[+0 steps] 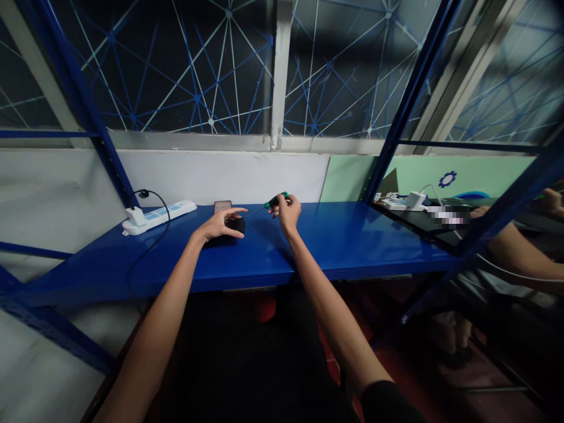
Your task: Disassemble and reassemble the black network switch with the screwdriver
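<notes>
My right hand (pixel 288 214) is closed around the green and black handle of a screwdriver (pixel 277 200). Its thin shaft slants down to the left, with the tip close to a black object (pixel 238 225); whether they touch I cannot tell. Thumb and fingers of my left hand (pixel 219 224) grip that black object from its left side on the blue table. My palm hides part of it, so its kind does not show. A few tiny dark bits (pixel 249 229) lie just right of it. Behind my left hand lies a phone-like flat thing (pixel 222 205).
A white power strip (pixel 161 216) with a plugged-in adapter and black cable (pixel 152 247) lies on the blue table (pixel 335 235) at left. Blue posts (pixel 399 106) frame the table. At right, another person's arm (pixel 515 247) is near a black mat and a second power strip (pixel 394 204).
</notes>
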`<move>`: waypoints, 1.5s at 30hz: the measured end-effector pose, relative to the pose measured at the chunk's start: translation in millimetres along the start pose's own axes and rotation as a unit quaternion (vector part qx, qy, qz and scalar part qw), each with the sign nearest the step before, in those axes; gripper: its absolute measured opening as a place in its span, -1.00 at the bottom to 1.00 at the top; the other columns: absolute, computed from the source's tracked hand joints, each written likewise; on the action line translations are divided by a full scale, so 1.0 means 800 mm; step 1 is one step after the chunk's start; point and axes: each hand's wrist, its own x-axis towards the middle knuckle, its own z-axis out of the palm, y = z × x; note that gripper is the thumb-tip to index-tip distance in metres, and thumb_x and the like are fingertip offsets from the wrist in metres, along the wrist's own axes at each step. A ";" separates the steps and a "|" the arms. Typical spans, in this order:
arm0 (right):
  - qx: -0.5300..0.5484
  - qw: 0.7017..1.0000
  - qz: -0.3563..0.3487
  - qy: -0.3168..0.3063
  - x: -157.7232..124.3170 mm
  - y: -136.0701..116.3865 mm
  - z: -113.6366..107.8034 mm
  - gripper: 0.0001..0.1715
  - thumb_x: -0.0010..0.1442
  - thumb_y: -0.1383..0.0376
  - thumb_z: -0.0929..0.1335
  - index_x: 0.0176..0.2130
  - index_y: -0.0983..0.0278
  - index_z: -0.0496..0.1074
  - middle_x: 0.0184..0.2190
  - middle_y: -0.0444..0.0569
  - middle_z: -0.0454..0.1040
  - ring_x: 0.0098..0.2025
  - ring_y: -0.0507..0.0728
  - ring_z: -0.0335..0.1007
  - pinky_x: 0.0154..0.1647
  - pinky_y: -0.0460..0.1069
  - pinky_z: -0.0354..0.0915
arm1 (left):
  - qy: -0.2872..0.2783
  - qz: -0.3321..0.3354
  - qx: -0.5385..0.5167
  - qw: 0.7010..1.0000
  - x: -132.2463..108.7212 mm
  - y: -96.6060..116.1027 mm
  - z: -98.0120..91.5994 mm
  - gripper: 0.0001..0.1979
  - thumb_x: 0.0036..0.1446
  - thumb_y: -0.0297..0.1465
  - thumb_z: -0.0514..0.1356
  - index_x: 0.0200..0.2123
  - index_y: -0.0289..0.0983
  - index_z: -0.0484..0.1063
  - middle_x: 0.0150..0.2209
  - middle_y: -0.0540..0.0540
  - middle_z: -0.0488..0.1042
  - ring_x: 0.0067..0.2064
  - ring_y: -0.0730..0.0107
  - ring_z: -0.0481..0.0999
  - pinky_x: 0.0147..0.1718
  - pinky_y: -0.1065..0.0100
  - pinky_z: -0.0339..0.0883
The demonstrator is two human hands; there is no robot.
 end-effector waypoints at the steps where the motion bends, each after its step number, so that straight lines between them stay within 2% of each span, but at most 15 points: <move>1: 0.001 1.000 -0.002 -0.001 0.000 0.000 0.000 -0.83 0.14 0.20 0.29 -0.40 0.25 0.30 -0.65 -0.12 0.44 -0.65 0.04 0.42 -0.68 -0.11 0.30 | 0.000 0.000 0.000 1.000 0.000 0.000 0.000 -0.14 -0.27 -0.31 0.44 0.19 -0.25 0.34 0.01 -0.24 0.46 0.14 -0.01 0.39 0.18 0.03 0.12; 11: 0.014 1.000 0.006 0.001 0.001 0.001 -0.001 -0.88 0.12 0.24 0.30 -0.41 0.24 0.29 -0.67 -0.15 0.44 -0.66 0.04 0.43 -0.70 -0.13 0.31 | 0.000 0.003 0.010 1.000 0.000 0.002 0.002 -0.15 -0.27 -0.30 0.44 0.19 -0.24 0.35 0.01 -0.24 0.48 0.12 0.00 0.40 0.17 0.02 0.13; 20: 0.028 0.999 0.026 -0.003 0.001 0.002 -0.002 -0.85 0.09 0.25 0.33 -0.41 0.24 0.26 -0.62 -0.13 0.46 -0.64 0.06 0.46 -0.68 -0.12 0.36 | -0.017 0.015 0.053 0.998 0.005 -0.015 0.001 -0.18 -0.24 -0.28 0.41 0.19 -0.18 0.35 0.01 -0.21 0.48 0.11 -0.01 0.40 0.12 -0.01 0.17; 26: 0.016 0.999 0.044 -0.001 0.000 -0.002 -0.003 -0.88 0.10 0.25 0.31 -0.40 0.23 0.25 -0.66 -0.14 0.45 -0.64 0.08 0.47 -0.63 -0.09 0.41 | -0.015 0.017 0.041 0.999 0.004 -0.013 0.001 -0.19 -0.23 -0.28 0.41 0.19 -0.15 0.35 0.01 -0.21 0.47 0.10 -0.01 0.40 0.12 -0.02 0.16; 30: 0.005 1.000 0.029 -0.006 -0.002 -0.002 -0.004 -0.89 0.10 0.25 0.29 -0.39 0.23 0.26 -0.67 -0.14 0.45 -0.65 0.07 0.45 -0.63 -0.09 0.40 | -0.013 0.006 0.046 0.999 0.003 -0.011 0.001 -0.17 -0.24 -0.26 0.42 0.19 -0.16 0.35 0.02 -0.23 0.46 0.11 -0.02 0.39 0.12 -0.01 0.16; 33: -0.032 0.999 0.019 -0.014 -0.003 0.000 -0.009 -0.91 0.09 0.25 0.30 -0.37 0.23 0.29 -0.71 -0.19 0.41 -0.69 0.06 0.40 -0.65 -0.10 0.34 | -0.022 -0.007 0.067 0.997 0.003 -0.007 0.003 -0.16 -0.25 -0.23 0.43 0.19 -0.16 0.35 0.04 -0.24 0.45 0.13 -0.04 0.38 0.11 0.01 0.17; 36: -0.105 0.993 0.025 -0.049 -0.002 0.008 -0.022 -0.87 0.11 0.21 0.29 -0.41 0.22 0.30 -0.74 -0.20 0.37 -0.72 0.05 0.34 -0.67 -0.11 0.29 | -0.034 -0.014 0.095 0.995 0.002 -0.003 0.007 -0.16 -0.25 -0.20 0.43 0.19 -0.16 0.35 0.04 -0.23 0.45 0.11 -0.07 0.39 0.07 0.02 0.21; 40: -0.245 0.956 0.086 -0.136 0.003 0.023 -0.050 -0.74 0.17 0.16 0.26 -0.50 0.22 0.29 -0.73 -0.15 0.38 -0.70 0.05 0.30 -0.63 -0.09 0.24 | -0.059 -0.028 0.123 0.990 0.003 -0.003 0.013 -0.13 -0.28 -0.18 0.43 0.19 -0.17 0.36 0.02 -0.22 0.46 0.07 -0.09 0.41 0.03 0.04 0.25; 45: -0.300 0.936 0.070 -0.169 0.003 0.035 -0.070 -0.58 0.12 0.07 0.36 -0.63 0.21 0.29 -0.74 -0.12 0.29 -0.55 0.10 0.33 -0.47 -0.07 0.19 | -0.081 -0.027 0.134 0.987 0.005 -0.009 0.017 -0.13 -0.28 -0.16 0.42 0.19 -0.15 0.35 0.06 -0.23 0.44 0.08 -0.10 0.41 -0.01 0.06 0.28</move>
